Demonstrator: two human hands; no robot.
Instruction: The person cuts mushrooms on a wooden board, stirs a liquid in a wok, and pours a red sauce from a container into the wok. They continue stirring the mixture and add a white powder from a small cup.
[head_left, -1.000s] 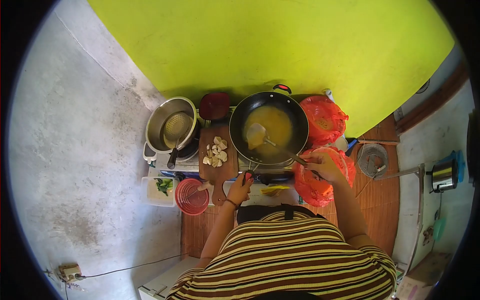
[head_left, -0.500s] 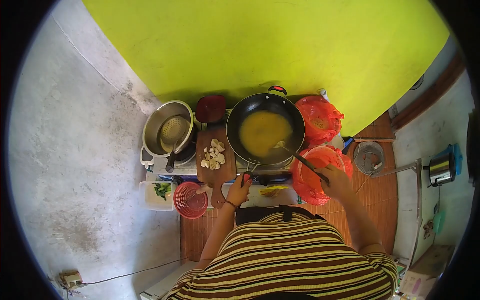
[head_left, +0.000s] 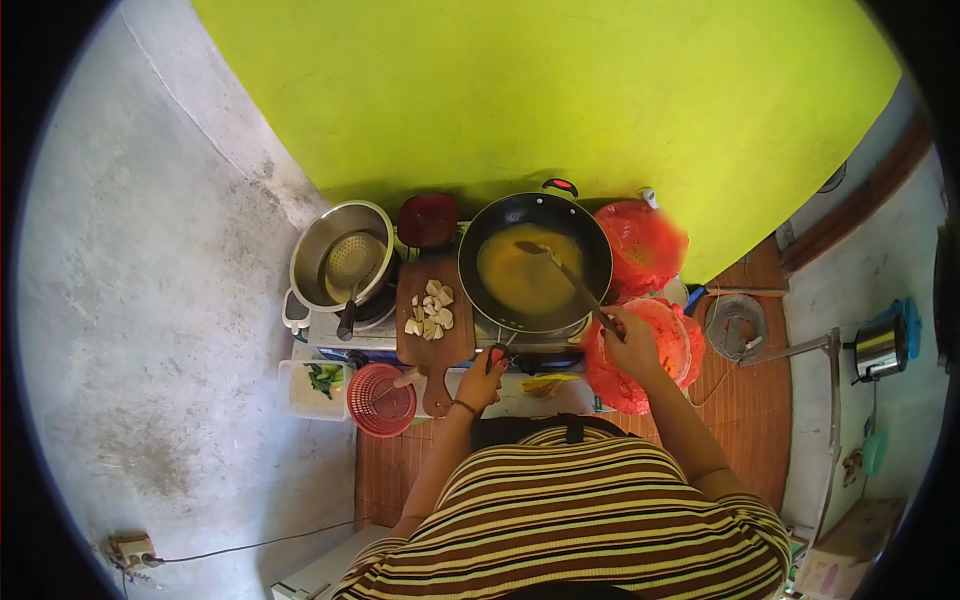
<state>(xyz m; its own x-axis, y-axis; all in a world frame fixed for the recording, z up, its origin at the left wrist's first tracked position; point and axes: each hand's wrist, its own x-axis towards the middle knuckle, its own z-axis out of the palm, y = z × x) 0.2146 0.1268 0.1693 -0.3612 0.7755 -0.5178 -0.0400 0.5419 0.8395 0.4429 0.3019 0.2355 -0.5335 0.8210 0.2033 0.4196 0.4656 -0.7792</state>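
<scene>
A black wok (head_left: 476, 285) with yellowish liquid (head_left: 520, 290) in it sits on the stove. My left hand (head_left: 482, 380) is closed around the wok's handle (head_left: 497, 353), near the front edge of the stove. In my right hand (head_left: 632, 345) is a brown spatula (head_left: 572, 280), gripped by its handle, with its blade over the liquid's far side. Left of the wok lies a wooden cutting board (head_left: 432, 350) carrying pale cut pieces (head_left: 432, 312).
A metal pot (head_left: 302, 262) holds a perforated ladle (head_left: 352, 262). A dark red bowl (head_left: 428, 220) stands behind the board. Red-plastic-lined containers (head_left: 640, 245) are at the right. A pink basket (head_left: 381, 400) and a clear tub (head_left: 300, 398) with greens sit front left.
My right hand has moved forward and left, carrying the spatula's blade from the near right of the liquid to its far side. My left hand stays on the handle.
</scene>
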